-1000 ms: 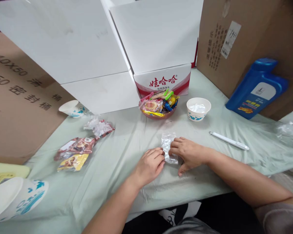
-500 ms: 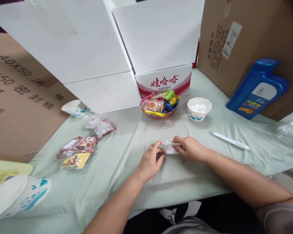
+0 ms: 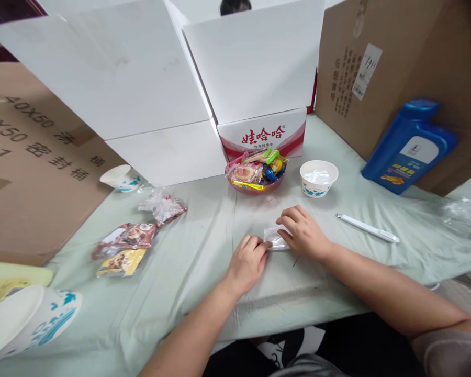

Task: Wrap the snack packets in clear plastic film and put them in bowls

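Nearest, at the lower left, a white paper bowl with blue print (image 3: 27,319) lies tipped on its side on the pale green tablecloth (image 3: 188,293). Both bare forearms reach in from the bottom edge and meet at the middle of the table. The left hand (image 3: 248,262) has its fingers curled down onto the left end of a small clear plastic wrapper (image 3: 275,239). The right hand (image 3: 304,233) has bent fingers closed over the wrapper's right end. So the hands sit close together, each clamped on the wrapper, which lies low on the cloth between them. To the left, two snack packets (image 3: 121,246), one brown and one yellow, lie side by side. A crumpled clear packet (image 3: 163,205) lies just beyond them. To the right of the hands a white pen (image 3: 367,228) lies flat. Farther back a dish heaped with bright wrapped sweets (image 3: 257,173) stands beside a white paper cup (image 3: 318,178), and another paper cup (image 3: 121,178) sits far left. A blue bottle (image 3: 410,146) leans against a brown cardboard box (image 3: 377,68). A white carton with red print (image 3: 262,136) stands behind the sweets.
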Available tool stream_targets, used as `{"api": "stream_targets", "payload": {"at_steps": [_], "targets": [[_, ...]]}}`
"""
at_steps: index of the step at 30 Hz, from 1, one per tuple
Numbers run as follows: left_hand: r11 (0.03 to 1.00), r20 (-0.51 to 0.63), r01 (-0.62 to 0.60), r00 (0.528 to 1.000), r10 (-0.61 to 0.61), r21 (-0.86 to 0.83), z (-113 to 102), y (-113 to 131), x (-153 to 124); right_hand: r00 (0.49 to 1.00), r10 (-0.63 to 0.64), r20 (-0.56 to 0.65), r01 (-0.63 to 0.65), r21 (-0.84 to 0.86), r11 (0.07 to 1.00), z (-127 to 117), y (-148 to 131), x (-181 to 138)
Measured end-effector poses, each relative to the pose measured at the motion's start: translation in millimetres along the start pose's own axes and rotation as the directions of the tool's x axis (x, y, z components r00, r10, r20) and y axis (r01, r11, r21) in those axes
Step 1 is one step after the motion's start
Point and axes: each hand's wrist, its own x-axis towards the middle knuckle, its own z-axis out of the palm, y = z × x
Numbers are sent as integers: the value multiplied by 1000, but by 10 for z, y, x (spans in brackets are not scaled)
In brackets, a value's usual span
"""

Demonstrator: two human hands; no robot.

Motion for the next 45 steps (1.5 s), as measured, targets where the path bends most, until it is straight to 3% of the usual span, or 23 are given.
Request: {"api": "stream_targets", "payload": {"at_steps": [3,8,15,18,21,23,24,26,28,30,32,35,38,40,43,45], "targets": [[1000,3,-18,1000,18,11,0,2,1,987,-146,73,141,66,988,48,-24,-11],[1000,-11,-16,1000,16,-18,-22,11,-1,967,-138,216,139,10,990,153,1,-28],[995,-62,-20,998,14,-101,-30,-28,-10,958,-203,200,197,48,979,192,-3,-46],[991,-69,-18,998,8,-132,-45,-66,-13,965,-222,141,211,84,974,155,68,-4],[989,-48,-30,999,24,-144,-57,-90,-25,993,-109,-39,109,-11,994,-108,324,157],[990,-35,-30,999,26,-141,-60,-93,-31,977,76,-198,-105,-138,985,-390,569,336],[990,-31,-28,999,23,-140,-60,-93,-33,960,176,-218,-220,-198,955,-532,696,438],[990,-23,-19,1000,16,-142,-61,-90,-31,902,425,-73,-424,-319,848,-759,924,648],[989,-14,-12,1000,10,-144,-60,-86,-27,803,563,193,-468,-381,797,-862,1098,833],[990,-2,-6,1000,6,-138,-56,-80,-23,715,592,373,-462,-383,800,-845,1210,966],[991,8,-3,1000,4,-130,-53,-74,-22,658,582,478,-453,-366,813,-766,1268,1044],[990,30,-2,1000,6,-142,-71,-90,-20,615,560,555,-431,-358,828,-666,1286,1080],[976,52,6,999,5,-217,-156,-190,-19,630,534,564,-402,-351,846,-660,1274,1062],[968,22,71,997,-68,-243,-248,-316,-25,659,513,550,-382,-344,858,-712,1266,1032],[957,-92,220,966,-240,-187,-377,-535,-37,728,491,479,-358,-345,868,-856,1245,927],[944,-169,300,932,-321,-138,-413,-649,-44,814,457,357,-338,-348,874,-957,1204,769]]}}
